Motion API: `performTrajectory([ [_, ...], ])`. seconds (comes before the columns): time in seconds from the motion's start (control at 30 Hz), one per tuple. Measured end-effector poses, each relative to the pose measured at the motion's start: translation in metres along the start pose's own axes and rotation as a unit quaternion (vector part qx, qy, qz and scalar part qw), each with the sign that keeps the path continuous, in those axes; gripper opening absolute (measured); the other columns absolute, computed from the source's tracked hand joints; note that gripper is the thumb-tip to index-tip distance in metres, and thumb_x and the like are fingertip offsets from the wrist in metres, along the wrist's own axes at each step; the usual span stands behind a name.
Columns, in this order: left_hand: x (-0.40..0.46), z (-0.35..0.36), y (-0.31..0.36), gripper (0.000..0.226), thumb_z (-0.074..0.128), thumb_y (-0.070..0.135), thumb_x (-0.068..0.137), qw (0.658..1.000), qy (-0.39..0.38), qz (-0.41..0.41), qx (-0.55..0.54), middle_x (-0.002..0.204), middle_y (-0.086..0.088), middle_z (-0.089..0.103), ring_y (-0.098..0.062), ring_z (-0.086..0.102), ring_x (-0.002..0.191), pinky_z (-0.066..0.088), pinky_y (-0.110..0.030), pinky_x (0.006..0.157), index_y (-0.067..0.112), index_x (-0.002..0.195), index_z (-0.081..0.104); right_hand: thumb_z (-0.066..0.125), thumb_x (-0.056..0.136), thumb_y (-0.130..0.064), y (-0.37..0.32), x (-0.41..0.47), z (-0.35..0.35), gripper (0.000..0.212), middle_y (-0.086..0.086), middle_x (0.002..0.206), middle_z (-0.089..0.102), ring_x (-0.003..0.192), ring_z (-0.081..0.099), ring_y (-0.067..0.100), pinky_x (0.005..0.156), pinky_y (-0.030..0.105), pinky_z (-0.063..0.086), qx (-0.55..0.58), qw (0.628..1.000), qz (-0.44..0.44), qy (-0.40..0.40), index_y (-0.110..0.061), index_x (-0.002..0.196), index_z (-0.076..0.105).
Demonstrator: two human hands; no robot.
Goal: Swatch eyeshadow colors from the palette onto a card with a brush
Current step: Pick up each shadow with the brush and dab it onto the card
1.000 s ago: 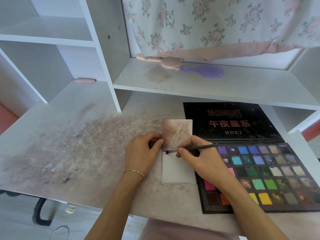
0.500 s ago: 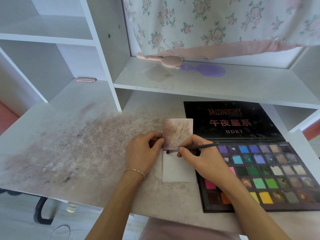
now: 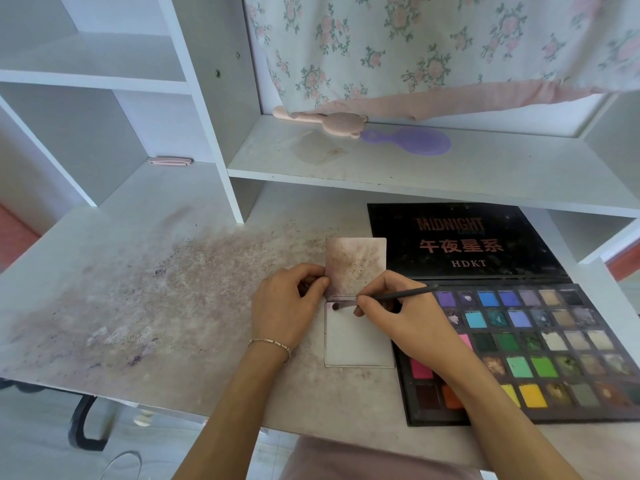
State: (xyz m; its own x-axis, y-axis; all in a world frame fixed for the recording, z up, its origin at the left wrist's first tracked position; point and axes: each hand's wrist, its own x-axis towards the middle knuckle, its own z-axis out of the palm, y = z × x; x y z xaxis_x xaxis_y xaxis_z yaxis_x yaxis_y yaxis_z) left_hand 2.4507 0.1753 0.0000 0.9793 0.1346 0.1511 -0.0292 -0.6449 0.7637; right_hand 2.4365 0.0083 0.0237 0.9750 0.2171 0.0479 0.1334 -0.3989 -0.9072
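Note:
A white card (image 3: 356,341) lies on the desk, with a stained page (image 3: 356,265) flipped up above it. My left hand (image 3: 287,310) pinches the card's upper left edge at the fold. My right hand (image 3: 398,313) grips a thin black brush (image 3: 391,296); its dark tip touches the card's top left corner, just under a purplish stroke. An open black eyeshadow palette (image 3: 540,348) with several coloured pans lies right of the card, partly under my right forearm.
The desk (image 3: 156,306) is smeared with purplish powder on its left half. A shelf above holds a pink bear-shaped comb (image 3: 332,121) and a purple hand mirror (image 3: 412,142). A floral curtain (image 3: 433,46) hangs behind. A white upright divider (image 3: 211,116) stands at the back left.
The brush tip has slid a little left and down along the top of the card. My left hand has kept its hold.

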Motion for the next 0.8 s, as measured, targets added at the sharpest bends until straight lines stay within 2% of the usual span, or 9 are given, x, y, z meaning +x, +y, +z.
performTrajectory([
  [0.1,0.0,0.0,0.0,0.01,0.063,0.027,0.081,1.0,0.0,0.002,0.002,0.078,0.013,0.066,-0.004,0.057,0.073,0.043,-0.019,0.065,0.031,0.088,0.069,0.062,0.082,-0.017,0.0,0.0,0.0,0.011,-0.007,0.071,0.067,0.062,0.054,-0.004,0.055,0.009,0.042,0.008,1.0,0.0,0.006,-0.025,0.074,0.061],
  [0.2,0.0,0.0,0.0,0.01,0.063,0.026,0.08,1.0,0.001,-0.001,0.0,0.077,0.014,0.066,-0.005,0.057,0.073,0.043,-0.021,0.066,0.03,0.087,0.07,0.063,0.081,-0.018,0.0,0.0,0.0,0.01,-0.007,0.072,0.068,0.064,0.056,-0.003,0.056,0.009,0.042,0.012,1.0,0.001,-0.002,-0.025,0.074,0.06],
  [0.3,0.0,0.0,0.0,0.01,0.063,0.026,0.081,1.0,0.0,-0.003,-0.001,0.076,0.016,0.064,-0.002,0.057,0.073,0.042,-0.017,0.065,0.031,0.087,0.07,0.061,0.083,-0.014,0.001,0.0,0.0,0.013,-0.005,0.071,0.066,0.067,0.058,0.002,0.058,0.01,0.044,0.016,1.0,-0.013,0.023,-0.024,0.074,0.06],
  [0.43,0.0,0.0,0.0,0.012,0.063,0.027,0.081,1.0,-0.003,-0.008,-0.002,0.079,0.015,0.066,-0.002,0.057,0.074,0.04,-0.014,0.063,0.031,0.089,0.07,0.06,0.084,-0.008,-0.002,-0.001,-0.005,0.012,-0.005,0.077,0.068,0.074,0.064,0.006,0.068,0.017,0.051,0.079,0.995,-0.03,0.047,-0.019,0.08,0.061],
  [0.53,0.0,0.0,0.001,0.011,0.063,0.026,0.081,1.0,-0.002,-0.008,-0.004,0.078,0.014,0.066,-0.002,0.056,0.073,0.037,-0.011,0.061,0.03,0.089,0.07,0.056,0.086,-0.003,-0.005,-0.001,-0.008,0.017,-0.003,0.076,0.069,0.074,0.066,0.005,0.069,0.015,0.051,0.122,0.99,-0.037,0.062,-0.018,0.085,0.063],
  [0.67,-0.001,-0.001,0.001,0.011,0.063,0.024,0.081,1.0,-0.004,-0.005,-0.013,0.079,0.013,0.068,-0.003,0.058,0.074,0.042,-0.016,0.065,0.029,0.087,0.07,0.051,0.088,0.002,-0.008,-0.004,-0.019,0.024,-0.003,0.078,0.07,0.075,0.065,0.006,0.068,0.015,0.051,0.133,0.986,-0.05,0.088,-0.017,0.089,0.066],
  [0.8,-0.002,-0.002,0.0,0.01,0.062,0.024,0.082,1.0,0.0,-0.005,-0.01,0.08,0.012,0.067,-0.005,0.057,0.075,0.043,-0.02,0.067,0.03,0.086,0.07,0.051,0.086,0.004,-0.004,-0.013,-0.041,0.03,-0.005,0.081,0.07,0.071,0.063,0.004,0.066,0.014,0.05,0.139,0.979,-0.041,0.143,-0.021,0.085,0.067],
])
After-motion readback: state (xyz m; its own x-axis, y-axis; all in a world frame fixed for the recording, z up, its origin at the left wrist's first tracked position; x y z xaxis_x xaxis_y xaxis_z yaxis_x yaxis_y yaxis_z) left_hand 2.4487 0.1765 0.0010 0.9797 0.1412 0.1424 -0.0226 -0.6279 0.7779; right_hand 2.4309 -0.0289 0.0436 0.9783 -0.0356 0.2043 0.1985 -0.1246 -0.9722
